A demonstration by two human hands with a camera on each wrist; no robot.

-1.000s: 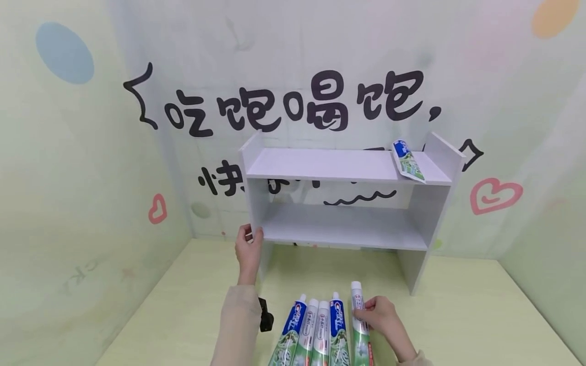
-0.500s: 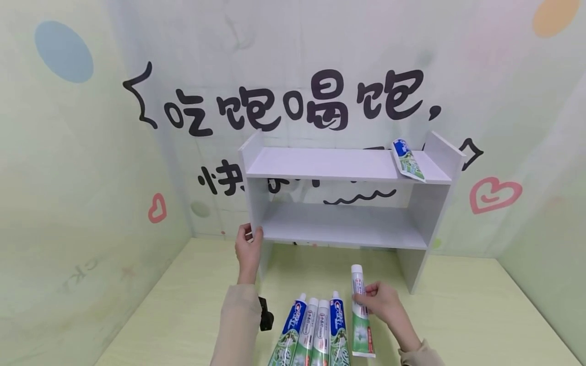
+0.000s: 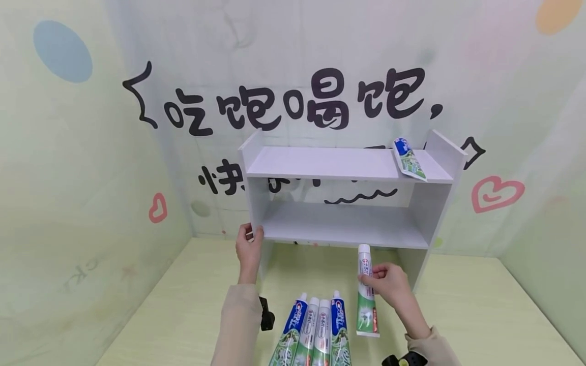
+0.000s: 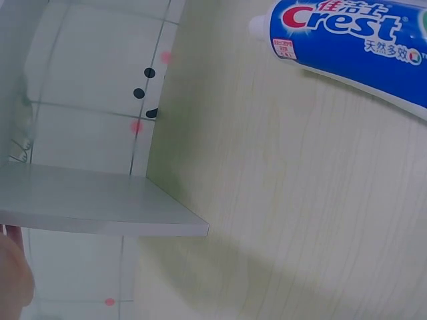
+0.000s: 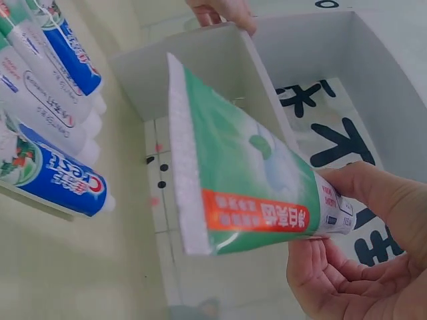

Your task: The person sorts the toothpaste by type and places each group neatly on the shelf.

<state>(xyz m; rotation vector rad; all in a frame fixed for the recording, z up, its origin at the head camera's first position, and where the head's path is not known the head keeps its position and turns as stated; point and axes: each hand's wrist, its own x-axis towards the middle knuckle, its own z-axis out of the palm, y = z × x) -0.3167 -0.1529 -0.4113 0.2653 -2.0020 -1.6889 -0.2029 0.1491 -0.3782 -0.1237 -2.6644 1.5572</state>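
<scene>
My right hand (image 3: pixel 392 285) pinches a white-and-green toothpaste tube (image 3: pixel 367 316) between thumb and fingers, cap end pointing away from me. In the right wrist view, this tube (image 5: pixel 250 177) hangs above the table with its flat crimped end nearest the camera. My left hand (image 3: pixel 248 252) grips the left side panel of a white two-tier shelf (image 3: pixel 339 223), thumb at the front edge. Blue Crest tubes (image 3: pixel 339 325) and white-and-green tubes (image 3: pixel 322 330) lie side by side on the table before the shelf. Another Crest tube (image 3: pixel 409 158) lies on the top board at the right.
The pale wood-grain table (image 3: pixel 485 315) extends to both sides of the shelf. Behind stands a wall (image 3: pixel 293 46) printed with large black characters. Under the lower board (image 3: pixel 343 223) is an open space between the side panels. A black wrist strap (image 3: pixel 407 359) shows on the right forearm.
My right hand has lifted the white-and-green tube from beside the row and carried it forward, toward the shelf's lower board. The left hand stays on the side panel.
</scene>
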